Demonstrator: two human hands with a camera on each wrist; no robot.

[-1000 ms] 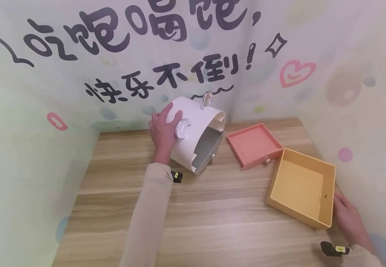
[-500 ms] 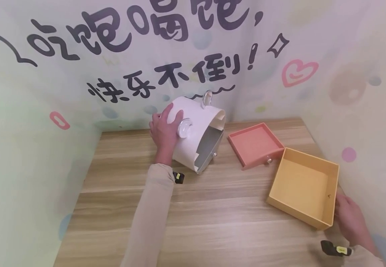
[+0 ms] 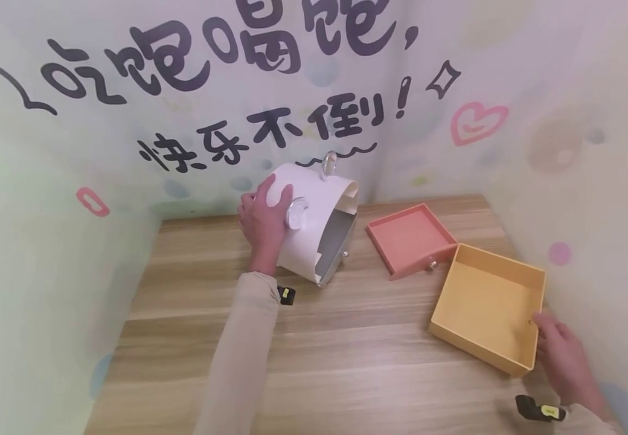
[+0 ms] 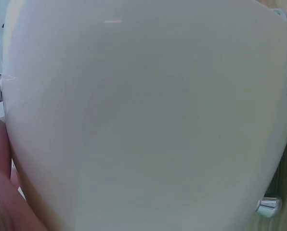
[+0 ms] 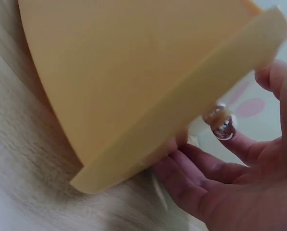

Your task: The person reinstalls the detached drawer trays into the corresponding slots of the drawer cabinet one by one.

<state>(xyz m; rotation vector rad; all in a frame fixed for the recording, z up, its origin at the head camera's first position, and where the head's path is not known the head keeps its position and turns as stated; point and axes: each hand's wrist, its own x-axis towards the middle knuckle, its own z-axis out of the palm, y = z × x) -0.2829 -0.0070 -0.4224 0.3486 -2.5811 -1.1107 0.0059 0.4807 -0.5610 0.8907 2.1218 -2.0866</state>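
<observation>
My left hand (image 3: 264, 223) grips the rounded white casing (image 3: 305, 193) of a small drawer cabinet, thumb beside a clear, ear-like loop. The casing's open front faces right and shows a grey panel (image 3: 336, 241) with a small silver knob. In the left wrist view the white casing (image 4: 148, 115) fills most of the picture. On the right, my right hand (image 3: 564, 356) holds the yellow drawer (image 3: 488, 302) by its front wall. The right wrist view shows the thumb at that wall's upper edge, fingers below, and a shiny round knob (image 5: 223, 125) between them.
A shallow pink drawer (image 3: 412, 238) lies on the wooden table (image 3: 346, 368), its corner close to the yellow drawer. Printed walls (image 3: 591, 181) enclose the table at the back and both sides.
My right thumb has come over the yellow drawer's front wall, where the hand was outside it before. The left hand and white casing stay in place; the head view shifts slightly.
</observation>
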